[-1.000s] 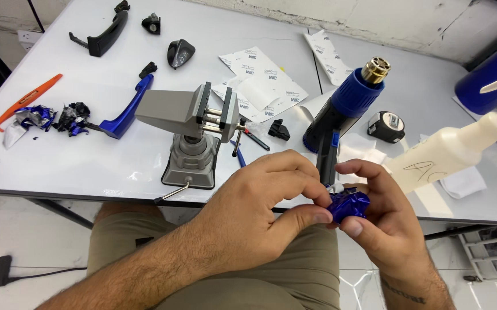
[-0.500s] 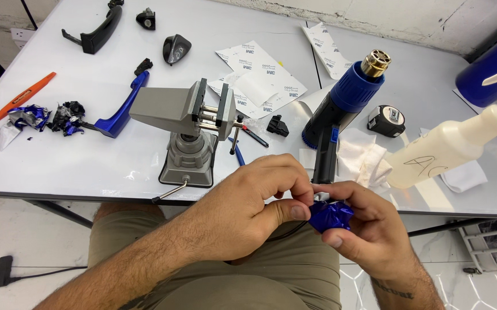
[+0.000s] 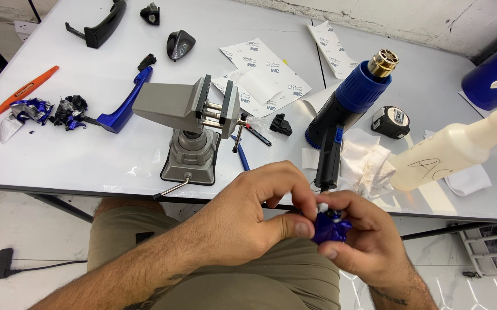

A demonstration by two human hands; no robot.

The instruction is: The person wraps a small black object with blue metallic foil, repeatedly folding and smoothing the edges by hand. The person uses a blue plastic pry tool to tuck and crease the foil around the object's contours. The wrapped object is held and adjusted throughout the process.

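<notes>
Both my hands on the small blue part [image 3: 330,228].
My left hand [image 3: 248,221] and right hand [image 3: 363,238] pinch it, fingers pressed together, below the table edge [image 3: 88,186].

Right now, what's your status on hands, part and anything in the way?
Left hand and right hand both pinching the small glossy blue part over the lap. Grey bench vise and blue heat gun on the table beyond, apart from the hands.

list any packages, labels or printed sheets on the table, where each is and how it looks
White backing sheets: table centre behind the grey vise, flat, overlapping, small dark repeated print.
White backing strip: far side, left of the heat gun, same print.
Spray bottle: right, lying down, cream plastic, dark handwritten mark.
Tape measure: right of the heat gun, black, pale label.
</notes>
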